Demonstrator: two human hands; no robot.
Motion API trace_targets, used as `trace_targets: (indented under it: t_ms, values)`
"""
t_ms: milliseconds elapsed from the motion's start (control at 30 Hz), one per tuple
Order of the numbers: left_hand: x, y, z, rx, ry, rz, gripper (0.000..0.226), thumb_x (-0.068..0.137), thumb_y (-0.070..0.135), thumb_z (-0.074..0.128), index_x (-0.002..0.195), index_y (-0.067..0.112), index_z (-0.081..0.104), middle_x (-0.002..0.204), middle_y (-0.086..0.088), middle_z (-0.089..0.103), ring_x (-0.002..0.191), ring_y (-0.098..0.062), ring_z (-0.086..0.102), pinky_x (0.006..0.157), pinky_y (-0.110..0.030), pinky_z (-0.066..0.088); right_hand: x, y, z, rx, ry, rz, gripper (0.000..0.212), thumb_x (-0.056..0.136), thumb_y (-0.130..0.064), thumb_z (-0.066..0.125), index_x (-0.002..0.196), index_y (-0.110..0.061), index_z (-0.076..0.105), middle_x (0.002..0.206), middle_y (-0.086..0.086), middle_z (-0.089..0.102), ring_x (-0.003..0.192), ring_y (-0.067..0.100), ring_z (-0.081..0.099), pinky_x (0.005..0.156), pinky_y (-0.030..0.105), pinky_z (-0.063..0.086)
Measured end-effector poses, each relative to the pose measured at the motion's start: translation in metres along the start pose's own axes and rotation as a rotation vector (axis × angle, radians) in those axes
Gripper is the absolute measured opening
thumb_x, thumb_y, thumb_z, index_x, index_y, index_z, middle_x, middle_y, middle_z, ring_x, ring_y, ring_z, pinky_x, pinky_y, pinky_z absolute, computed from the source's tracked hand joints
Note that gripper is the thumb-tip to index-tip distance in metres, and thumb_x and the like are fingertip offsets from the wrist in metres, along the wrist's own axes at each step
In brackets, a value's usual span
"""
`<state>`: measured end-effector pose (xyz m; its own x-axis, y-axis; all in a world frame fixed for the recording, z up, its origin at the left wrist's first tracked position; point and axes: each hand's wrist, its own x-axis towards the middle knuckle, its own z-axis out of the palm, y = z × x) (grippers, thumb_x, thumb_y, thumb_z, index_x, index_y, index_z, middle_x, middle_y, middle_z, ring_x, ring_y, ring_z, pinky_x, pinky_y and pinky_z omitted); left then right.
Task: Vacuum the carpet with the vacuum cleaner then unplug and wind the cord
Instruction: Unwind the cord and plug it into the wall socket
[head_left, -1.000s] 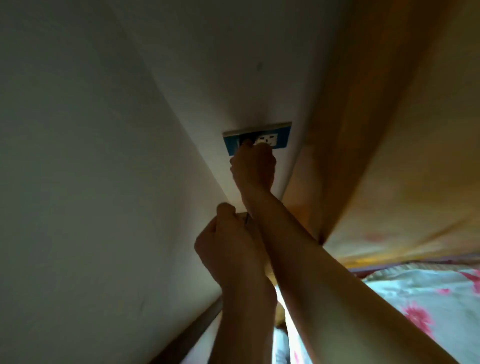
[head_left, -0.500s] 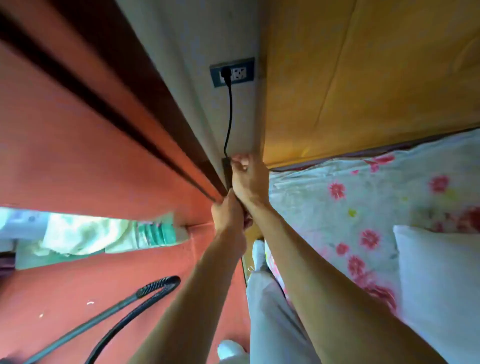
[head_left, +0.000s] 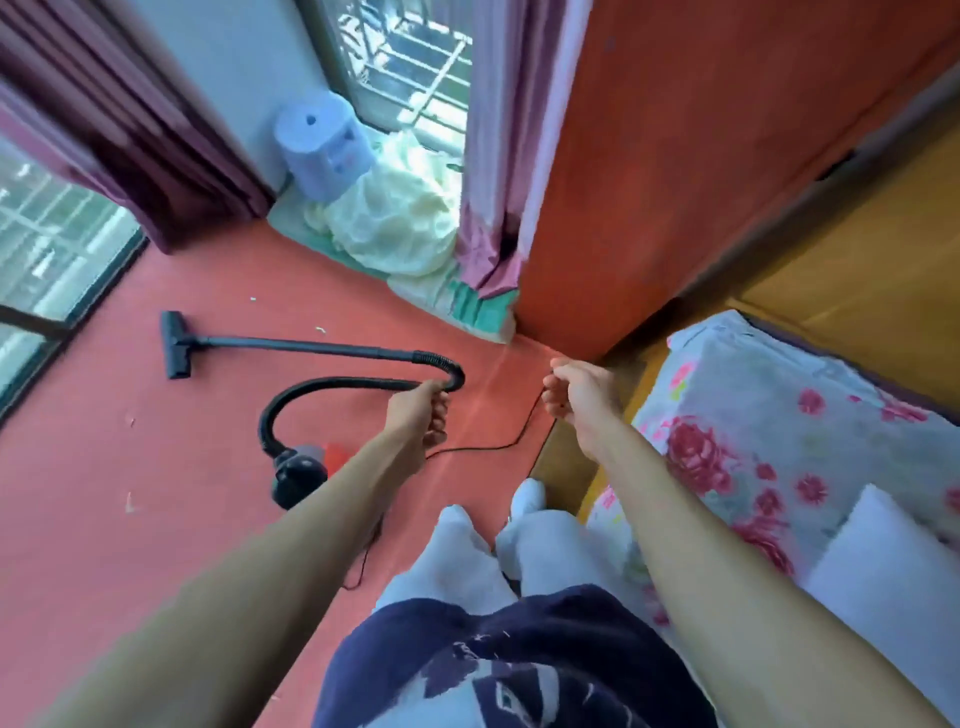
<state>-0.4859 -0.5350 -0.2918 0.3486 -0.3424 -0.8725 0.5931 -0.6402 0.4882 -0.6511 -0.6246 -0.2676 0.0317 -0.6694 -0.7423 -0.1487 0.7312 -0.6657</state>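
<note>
Both arms are being held out over the red carpet (head_left: 156, 519). The right hand (head_left: 579, 397), at about one o'clock from the picture's centre, is being kept curled, and the thin black cord (head_left: 511, 441) appears to be pinched in its fingers; the cord is seen dropping from that hand and trailing across the carpet toward eight o'clock, passing under the left hand (head_left: 421, 415). The left hand's fingers are being held curled too, but whether the cord is being gripped there cannot be told, since the line is thin and partly hidden.

The vacuum cleaner (head_left: 298, 475) is lying on the carpet at about nine o'clock from the left hand, its black body low beside the left forearm. Its ribbed hose (head_left: 332, 387) is arching up from the body and looping back by the left hand's fingertips into the straight wand, and the floor head (head_left: 176, 345) is resting at ten o'clock, near the glass door.

A bed with a floral sheet (head_left: 779, 415) is lying at three o'clock. A purple curtain (head_left: 491, 208) is hanging at twelve o'clock, with a pale bundle of cloth (head_left: 389, 228) heaped beside it.
</note>
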Motion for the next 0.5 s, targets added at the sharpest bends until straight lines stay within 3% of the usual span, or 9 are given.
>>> trace_targets:
  t_ms: [200,333,500]
  values:
    - [-0.032,-0.021,-0.122,-0.314,0.22,0.023,0.03,0.091,0.019,0.047,0.062,0.017,0.044,0.035,0.01,0.032,0.027,-0.003,0.022,0.033,-0.009,0.015,-0.024,0.009,0.093,-0.355,-0.247,-0.024,0.015,0.094,-0.004,0.047,0.1,-0.01,0.06,0.065,0.004,0.057,0.044,0.012,0.051,0.037,0.015,0.04]
    - [-0.052,-0.044,-0.185,-0.466,0.322,0.051,0.03,0.092,0.019,0.049,0.062,0.017,0.046,0.044,0.007,0.034,0.028,-0.004,0.024,0.031,-0.011,0.018,-0.036,0.037,0.153,-0.504,-0.347,0.008,0.016,0.095,-0.007,0.048,0.086,-0.012,0.06,0.064,0.005,0.056,0.042,0.011,0.051,0.036,0.015,0.041]
    - [-0.07,-0.097,-0.255,-0.615,0.423,0.001,0.029,0.091,0.017,0.05,0.062,0.015,0.047,0.041,0.007,0.035,0.029,-0.006,0.024,0.032,-0.013,0.018,-0.076,0.101,0.211,-0.647,-0.475,0.078,0.018,0.092,-0.006,0.05,0.079,-0.012,0.061,0.063,0.006,0.053,0.042,0.013,0.047,0.035,0.016,0.036]
